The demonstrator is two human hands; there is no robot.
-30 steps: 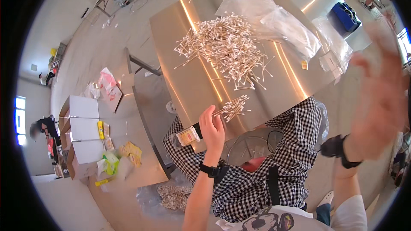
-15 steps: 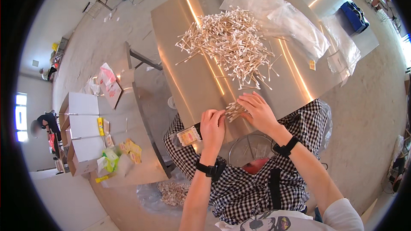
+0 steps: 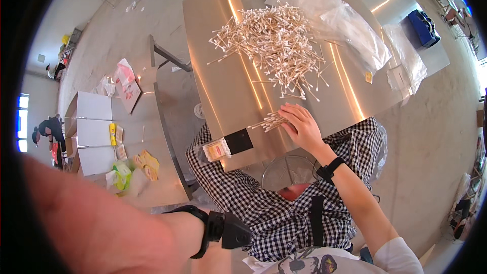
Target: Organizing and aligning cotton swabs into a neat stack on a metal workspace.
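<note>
Steel-topped and shiny, the bench (image 3: 228,96) carries everything within reach. The right hand (image 3: 303,127) lies palm-down on it with fingers spread loosely, closed on nothing, its fingertips pressing on a small bundle of cotton swabs (image 3: 270,121) that juts out to the left of the fingers. Its forearm runs back down and to the right, a black wristband (image 3: 329,168) on the wrist.

Of the left hand only the forearm and wrist show, huge and blurred at the lower left edge very close to the camera, wearing a black watch (image 3: 223,230); the hand itself is out of the picture, so whether it is open or closed cannot be told. The two hands are well apart.

Just beyond the right hand spreads a big loose heap of cotton swabs (image 3: 276,43), its nearest strays lying just above the fingers. Left of the right hand, at the near edge of the bench, sit a small black box (image 3: 238,141) and, touching it, a white labelled packet (image 3: 215,149). Farther off to the right of the heap lie crumpled clear plastic bags (image 3: 350,30). Nothing lies between the right hand and the bundle.
</note>
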